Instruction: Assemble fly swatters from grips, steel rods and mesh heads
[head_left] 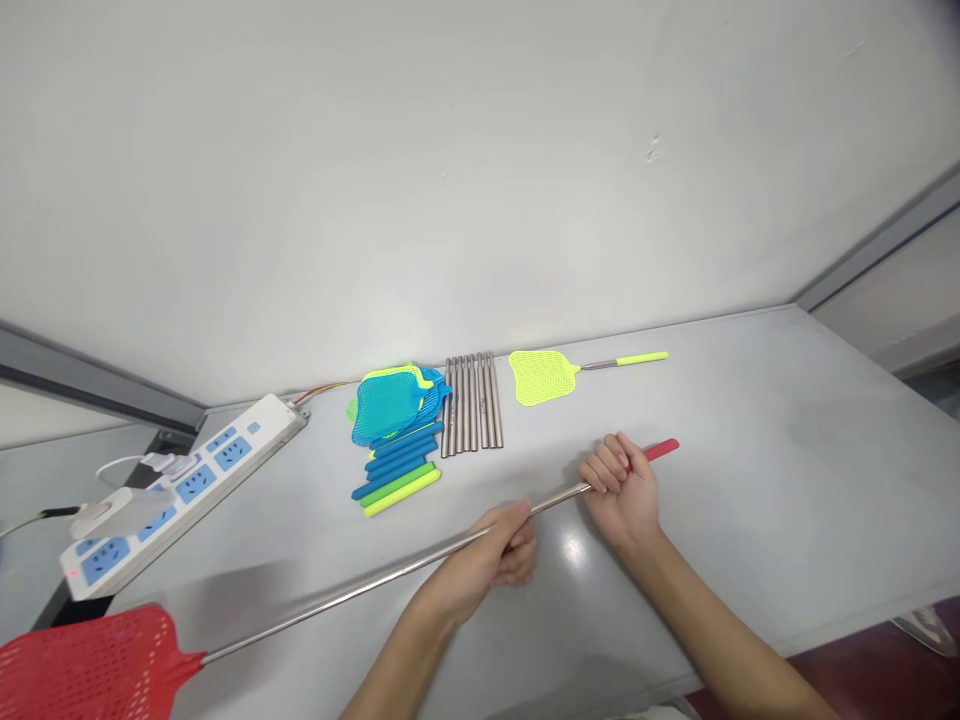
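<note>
Left hand (501, 552) is curled round the silver pole (330, 605) of the red swatter (90, 665), right hand (621, 490) wrapped around its handle (664, 449).

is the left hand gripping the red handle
No, the right hand grips the red handle, while the left hand holds the metal rod.

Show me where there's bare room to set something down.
Widest: the tabletop right of the red handle and yellow swatter, toward the right edge. A narrow gap lies between the metal rods and the extended shaft. Crowded: the left side, with power strip, red swatter head, stacked heads and colored tubes.
</note>
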